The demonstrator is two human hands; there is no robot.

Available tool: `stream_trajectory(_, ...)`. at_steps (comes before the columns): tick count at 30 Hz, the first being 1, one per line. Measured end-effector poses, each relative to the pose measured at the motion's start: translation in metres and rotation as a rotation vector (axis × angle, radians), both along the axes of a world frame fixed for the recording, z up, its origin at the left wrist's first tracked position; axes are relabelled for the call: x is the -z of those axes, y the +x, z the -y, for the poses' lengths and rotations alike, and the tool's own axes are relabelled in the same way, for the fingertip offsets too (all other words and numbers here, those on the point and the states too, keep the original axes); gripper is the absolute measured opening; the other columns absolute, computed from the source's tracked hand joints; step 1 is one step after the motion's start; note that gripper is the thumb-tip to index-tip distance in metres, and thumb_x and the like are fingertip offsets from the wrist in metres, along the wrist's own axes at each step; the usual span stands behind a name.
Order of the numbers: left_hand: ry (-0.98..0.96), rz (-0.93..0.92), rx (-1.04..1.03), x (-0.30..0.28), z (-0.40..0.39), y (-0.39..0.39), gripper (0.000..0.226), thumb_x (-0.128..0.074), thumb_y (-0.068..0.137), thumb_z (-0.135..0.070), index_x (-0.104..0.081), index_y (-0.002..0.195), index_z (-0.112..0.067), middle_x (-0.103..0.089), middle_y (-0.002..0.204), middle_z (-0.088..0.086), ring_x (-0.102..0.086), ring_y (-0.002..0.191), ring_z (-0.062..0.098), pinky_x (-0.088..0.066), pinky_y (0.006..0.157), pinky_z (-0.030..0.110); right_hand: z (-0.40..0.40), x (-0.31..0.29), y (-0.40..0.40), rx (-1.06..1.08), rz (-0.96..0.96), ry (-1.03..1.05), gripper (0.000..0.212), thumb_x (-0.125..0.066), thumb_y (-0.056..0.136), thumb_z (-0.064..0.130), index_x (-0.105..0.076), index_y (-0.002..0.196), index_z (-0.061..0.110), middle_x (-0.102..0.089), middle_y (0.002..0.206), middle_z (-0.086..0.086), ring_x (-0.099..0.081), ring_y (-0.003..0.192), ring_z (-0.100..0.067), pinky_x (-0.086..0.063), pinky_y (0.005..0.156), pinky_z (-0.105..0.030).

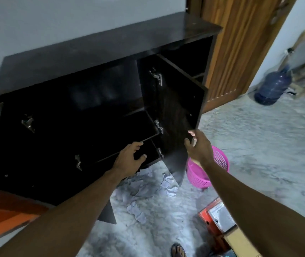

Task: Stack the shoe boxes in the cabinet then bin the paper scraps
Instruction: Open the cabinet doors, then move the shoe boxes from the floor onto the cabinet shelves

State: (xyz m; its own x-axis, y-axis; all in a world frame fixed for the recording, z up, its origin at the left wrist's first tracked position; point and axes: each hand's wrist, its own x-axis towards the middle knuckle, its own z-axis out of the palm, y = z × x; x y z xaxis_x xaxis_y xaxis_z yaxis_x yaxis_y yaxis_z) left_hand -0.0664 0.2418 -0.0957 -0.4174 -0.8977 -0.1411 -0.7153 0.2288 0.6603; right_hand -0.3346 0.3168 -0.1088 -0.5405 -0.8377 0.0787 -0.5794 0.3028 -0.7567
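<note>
Beside the cabinet [92, 52], our right hand [198, 145] pinches its door [177, 115] edge; left hand [129, 156] spread inside; the dark interior hides any shoe boxes; paper scraps [148, 190] below.

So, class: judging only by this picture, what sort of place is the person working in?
Probably a room in a home: a dark wooden cabinet against a plain wall, a wooden door beside it, and a big water bottle on the floor.

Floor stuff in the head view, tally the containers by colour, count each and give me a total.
Pink plastic lattice basket: 1
Blue translucent water jug: 1
Orange cardboard shoe box with a white label: 1
Tan cardboard box, partly cut off at the frame edge: 1
Total: 4 containers. The white crumpled paper scraps are too jumbled to count.
</note>
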Motion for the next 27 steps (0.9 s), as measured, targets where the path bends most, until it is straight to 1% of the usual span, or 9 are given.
stream_trajectory(2, 0.021, -0.036, 0.033, 0.01, 0.001, -0.022, 0.05, -0.073, 0.094, -0.029, -0.056, 0.141, -0.022, -0.062, 0.131, 0.002, -0.059, 0.119, 0.014, -0.048, 0.102, 0.029, -0.011, 0.01, -0.011, 0.028, 0.029, 0.016, 0.036, -0.063, 0.095, 0.027, -0.06, 0.129, 0.015, -0.067, 0.127, -0.01, -0.065, 0.114, -0.032, -0.054, 0.095, -0.045)
stream_trajectory(6, 0.094, -0.051, 0.158, 0.038, -0.005, -0.061, 0.044, -0.072, 0.093, -0.024, -0.062, 0.136, -0.023, -0.066, 0.124, 0.002, -0.063, 0.113, 0.013, -0.047, 0.098, 0.024, -0.051, 0.033, -0.028, 0.203, 0.12, 0.035, 0.035, -0.066, 0.094, 0.021, -0.063, 0.128, 0.011, -0.071, 0.123, -0.012, -0.066, 0.111, -0.031, -0.048, 0.095, -0.033)
stream_trajectory(8, 0.13, -0.036, 0.254, 0.058, -0.012, -0.084, 0.041, -0.072, 0.092, -0.023, -0.063, 0.133, -0.021, -0.068, 0.121, 0.003, -0.064, 0.11, 0.013, -0.05, 0.1, 0.028, -0.083, 0.049, -0.032, 0.336, 0.154, 0.018, 0.034, -0.065, 0.092, 0.024, -0.065, 0.124, 0.011, -0.073, 0.12, -0.011, -0.069, 0.106, -0.032, -0.054, 0.094, -0.038)
stream_trajectory(12, 0.206, -0.012, 0.464, 0.103, -0.033, -0.118, 0.038, -0.074, 0.091, -0.02, -0.064, 0.128, -0.02, -0.07, 0.115, 0.002, -0.068, 0.11, 0.017, -0.054, 0.098, 0.035, -0.149, 0.087, -0.02, 0.581, 0.158, -0.008, 0.032, -0.067, 0.089, 0.026, -0.066, 0.118, 0.011, -0.074, 0.113, -0.005, -0.071, 0.093, -0.025, -0.051, 0.079, -0.029)
stream_trajectory(16, 0.224, -0.01, 0.665, 0.146, -0.073, -0.127, 0.037, -0.073, 0.092, -0.016, -0.065, 0.127, -0.016, -0.071, 0.111, 0.005, -0.068, 0.105, 0.017, -0.053, 0.093, 0.03, -0.207, 0.13, 0.021, 0.813, 0.193, -0.041, 0.033, -0.062, 0.086, 0.026, -0.067, 0.112, 0.007, -0.072, 0.105, -0.009, -0.068, 0.091, -0.027, -0.055, 0.081, -0.04)
stream_trajectory(19, 0.276, 0.022, 0.782, 0.192, -0.106, -0.122, 0.038, -0.073, 0.092, -0.015, -0.063, 0.129, -0.012, -0.067, 0.107, 0.001, -0.067, 0.103, 0.017, -0.052, 0.093, 0.029, -0.245, 0.174, 0.057, 0.92, 0.24, 0.068, 0.026, -0.066, 0.091, 0.021, -0.066, 0.115, 0.013, -0.071, 0.108, -0.006, -0.067, 0.089, -0.023, -0.053, 0.077, -0.034)
stream_trajectory(22, 0.333, 0.073, 0.83, 0.246, -0.133, -0.109, 0.037, -0.073, 0.092, -0.018, -0.064, 0.128, -0.018, -0.069, 0.107, -0.001, -0.069, 0.104, 0.019, -0.052, 0.092, 0.029, -0.279, 0.224, 0.089, 0.99, 0.271, 0.152, 0.021, -0.065, 0.089, 0.027, -0.065, 0.11, 0.024, -0.073, 0.105, -0.002, -0.069, 0.093, -0.026, -0.055, 0.079, -0.039)
stream_trajectory(24, 0.376, 0.116, 0.84, 0.285, -0.151, -0.105, 0.036, -0.073, 0.093, -0.023, -0.063, 0.127, -0.023, -0.072, 0.111, 0.001, -0.07, 0.103, 0.02, -0.055, 0.088, 0.032, -0.301, 0.263, 0.104, 1.038, 0.289, 0.185, 0.017, -0.063, 0.088, 0.025, -0.066, 0.104, 0.022, -0.073, 0.103, -0.004, -0.067, 0.096, -0.029, -0.053, 0.079, -0.04)
stream_trajectory(27, 0.401, 0.175, 0.894, 0.355, -0.184, -0.11, 0.036, -0.072, 0.095, -0.026, -0.062, 0.129, -0.021, -0.071, 0.111, 0.001, -0.067, 0.104, 0.017, -0.049, 0.084, 0.024, -0.348, 0.336, 0.116, 1.098, 0.304, 0.254, 0.017, -0.062, 0.088, 0.023, -0.067, 0.104, 0.023, -0.073, 0.103, -0.002, -0.069, 0.096, -0.029, -0.054, 0.079, -0.038)
